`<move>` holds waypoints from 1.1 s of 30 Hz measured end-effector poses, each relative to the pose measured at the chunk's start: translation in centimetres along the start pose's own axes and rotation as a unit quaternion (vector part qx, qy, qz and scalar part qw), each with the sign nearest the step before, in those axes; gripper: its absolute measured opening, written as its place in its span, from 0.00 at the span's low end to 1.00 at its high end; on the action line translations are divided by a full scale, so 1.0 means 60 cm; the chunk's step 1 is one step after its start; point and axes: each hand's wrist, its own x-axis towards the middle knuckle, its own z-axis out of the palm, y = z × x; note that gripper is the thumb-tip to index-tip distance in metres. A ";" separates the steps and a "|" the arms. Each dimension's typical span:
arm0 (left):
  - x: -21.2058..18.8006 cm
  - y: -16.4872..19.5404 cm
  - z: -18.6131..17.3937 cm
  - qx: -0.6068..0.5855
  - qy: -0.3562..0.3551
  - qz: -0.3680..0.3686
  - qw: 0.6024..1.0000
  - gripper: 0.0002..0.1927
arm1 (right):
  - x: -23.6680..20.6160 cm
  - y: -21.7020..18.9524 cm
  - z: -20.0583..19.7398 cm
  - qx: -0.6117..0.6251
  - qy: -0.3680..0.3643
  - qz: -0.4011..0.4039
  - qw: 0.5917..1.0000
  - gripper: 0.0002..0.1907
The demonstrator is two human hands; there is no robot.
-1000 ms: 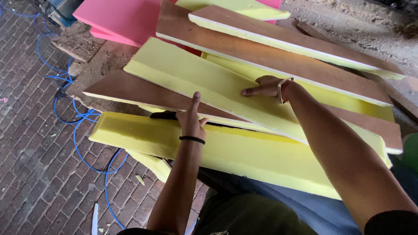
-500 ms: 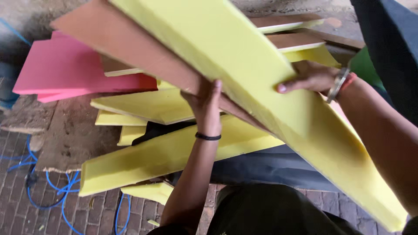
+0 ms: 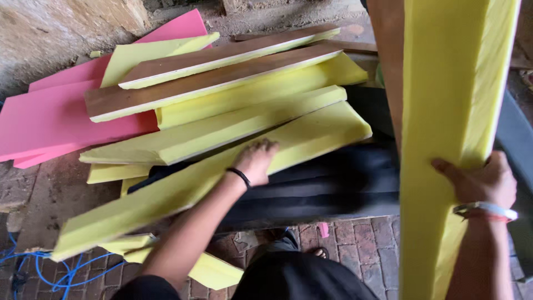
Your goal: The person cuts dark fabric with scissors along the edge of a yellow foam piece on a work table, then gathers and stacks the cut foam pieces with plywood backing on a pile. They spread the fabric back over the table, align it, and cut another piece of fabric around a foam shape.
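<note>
A floor of reddish brick pavers (image 3: 361, 244) is seen at the bottom, with bare dusty ground (image 3: 50, 33) beyond at the upper left. A tangle of blue cable (image 3: 61, 272) lies on the bricks at the lower left. A dark sheet (image 3: 327, 183) is spread under a heap of long foam strips.

A tall yellow foam strip (image 3: 444, 111), backed by a thin brown board along its left edge, is held upright at the right of the view. It is gripped low down by the right hand (image 3: 480, 183), whose fingers are wrapped around its right edge, with the thumb laid across the yellow face.

The left hand (image 3: 255, 161) is rested on a long yellow strip (image 3: 194, 183) lying slantwise in the heap; its fingers are curled over the far edge. Further yellow pieces, some with brown board facings (image 3: 211, 83), are stacked behind, and pink foam slabs (image 3: 61, 116) are spread at the left. No labels or signs can be made out.
</note>
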 end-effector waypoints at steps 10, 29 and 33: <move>0.079 -0.184 -0.086 -0.147 0.138 -0.187 0.961 0.23 | -0.051 0.013 0.034 -0.067 -0.066 0.067 0.993 0.50; 0.004 -0.133 -0.030 -0.111 -0.013 -0.012 0.994 0.21 | -0.035 0.002 0.089 -0.167 -0.066 0.068 0.981 0.54; 0.075 -0.203 0.028 0.031 0.121 -0.048 0.991 0.41 | -0.048 -0.018 0.073 -0.170 -0.068 0.069 0.981 0.54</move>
